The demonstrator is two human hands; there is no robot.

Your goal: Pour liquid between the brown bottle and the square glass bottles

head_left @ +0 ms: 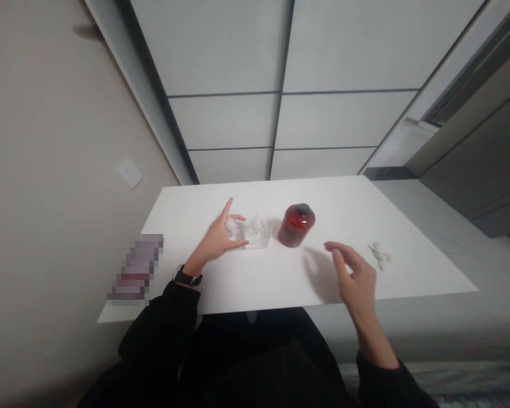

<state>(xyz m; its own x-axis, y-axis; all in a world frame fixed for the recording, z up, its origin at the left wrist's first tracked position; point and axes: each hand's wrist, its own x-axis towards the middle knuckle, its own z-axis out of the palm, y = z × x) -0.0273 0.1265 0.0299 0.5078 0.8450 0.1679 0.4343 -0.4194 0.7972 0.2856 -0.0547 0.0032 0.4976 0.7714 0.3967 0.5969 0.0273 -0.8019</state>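
A clear two-part container [258,237] with round knobs on top stands near the middle of the white table. My left hand [217,235] is around its left end, the thumb along the front side and a finger behind; the index finger points up. Part of that end is hidden by the hand. Just right of the container is a reddish-brown bottle [295,228] with a black cap, upright. My right hand [357,277] hovers over the table's front right, fingers bent, thumb and fingertips apart, holding nothing.
Small white pieces [380,256], perhaps cotton, lie on the table's right side. A blurred-out flat purple item [136,269] lies at the left edge. A wall with a socket [130,173] borders the left, and pale panels [233,122] stand behind the table [255,289].
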